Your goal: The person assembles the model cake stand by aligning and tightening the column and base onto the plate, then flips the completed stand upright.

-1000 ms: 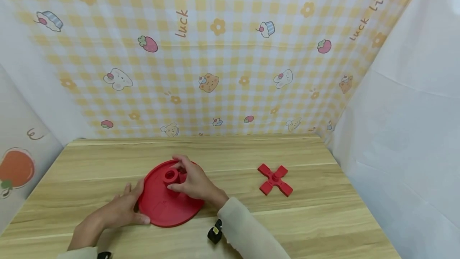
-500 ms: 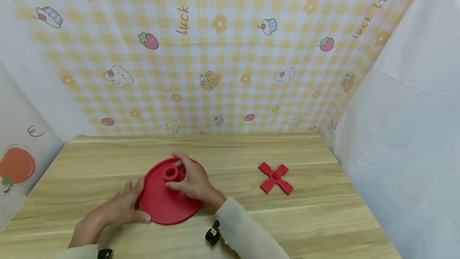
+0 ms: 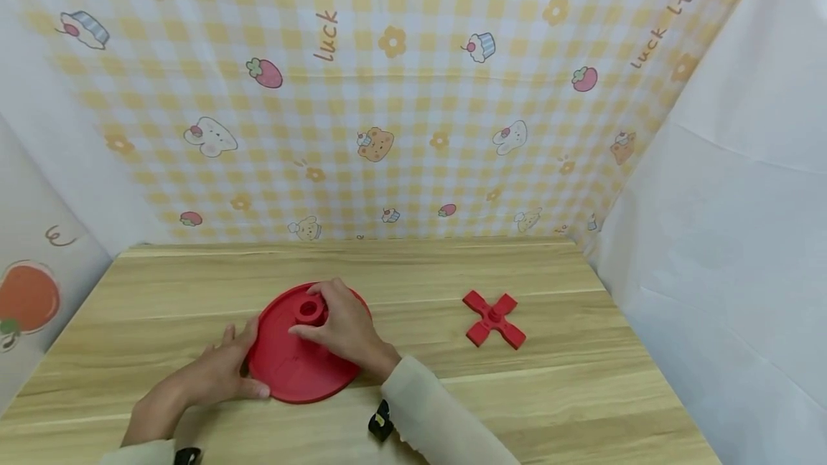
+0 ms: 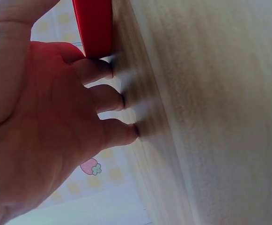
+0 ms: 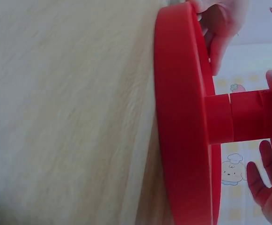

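A round red base [image 3: 291, 375] with a low raised rim lies on the wooden table. From its middle rises a red cylinder [image 3: 310, 309] with a round hole in its top. Seams across the cylinder [image 5: 248, 116] show in the right wrist view, where it stands straight on a short red stub. My right hand [image 3: 354, 330] grips the cylinder near its top, thumb in front and fingers behind. At the base's left side, my left hand [image 3: 216, 375] holds the rim between thumb and index finger. The left hand's other fingertips [image 4: 126, 133] touch the table.
A red cross-shaped piece [image 3: 494, 317] with a small central peg lies to the right on the table [image 3: 413, 271]. Behind the table hangs a yellow checked cloth [image 3: 413, 113]; a white sheet [image 3: 730, 199] hangs at the right.
My right hand's thumb and fingers have shifted slightly left around the cylinder. The red part that showed beside its ring is now hidden by the hand. The left hand stays at the rim.
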A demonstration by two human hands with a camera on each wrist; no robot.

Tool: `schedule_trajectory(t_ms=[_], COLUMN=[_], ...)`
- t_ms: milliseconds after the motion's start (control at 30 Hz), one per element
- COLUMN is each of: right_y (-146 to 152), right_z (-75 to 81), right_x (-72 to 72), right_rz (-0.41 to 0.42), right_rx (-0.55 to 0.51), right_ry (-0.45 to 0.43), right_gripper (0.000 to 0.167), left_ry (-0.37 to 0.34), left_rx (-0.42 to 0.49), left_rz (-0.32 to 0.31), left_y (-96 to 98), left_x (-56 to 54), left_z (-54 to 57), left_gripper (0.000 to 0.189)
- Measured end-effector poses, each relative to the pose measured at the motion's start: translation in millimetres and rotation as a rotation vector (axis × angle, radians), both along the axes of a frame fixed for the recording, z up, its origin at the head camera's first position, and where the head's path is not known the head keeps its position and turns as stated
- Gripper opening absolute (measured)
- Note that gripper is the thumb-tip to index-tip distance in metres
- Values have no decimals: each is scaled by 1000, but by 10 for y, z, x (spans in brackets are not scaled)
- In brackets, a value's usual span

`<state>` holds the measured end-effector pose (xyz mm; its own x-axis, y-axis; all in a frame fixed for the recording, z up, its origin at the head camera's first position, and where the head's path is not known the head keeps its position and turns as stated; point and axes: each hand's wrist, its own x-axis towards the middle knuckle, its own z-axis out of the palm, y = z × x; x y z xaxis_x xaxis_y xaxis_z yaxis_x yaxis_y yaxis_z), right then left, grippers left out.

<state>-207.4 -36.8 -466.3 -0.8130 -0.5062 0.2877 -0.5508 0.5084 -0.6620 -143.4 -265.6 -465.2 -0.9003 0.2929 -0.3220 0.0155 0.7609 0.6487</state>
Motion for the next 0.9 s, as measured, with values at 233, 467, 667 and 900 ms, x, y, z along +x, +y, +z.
schedule_trajectory(t_ms=[233, 467, 667, 900], right_y=[114, 273, 284, 261], right_z=[-55, 17, 62, 108], right_x=[-70, -186, -226, -218], right_rz=[105, 262, 328, 285], right_rx=[-40, -143, -127, -99], right_ry=[-132, -398, -410, -397], right_gripper=[71, 66, 50, 43], left_ry=[-2, 10, -9, -17], left_rx=[-4, -7, 0, -2], left_rz=[2, 3, 7, 9], left_y=[4, 10, 15, 8], left_x=[4, 10, 5, -8], left_z=[-27, -17, -5, 2], left_gripper=[130, 129, 129, 130])
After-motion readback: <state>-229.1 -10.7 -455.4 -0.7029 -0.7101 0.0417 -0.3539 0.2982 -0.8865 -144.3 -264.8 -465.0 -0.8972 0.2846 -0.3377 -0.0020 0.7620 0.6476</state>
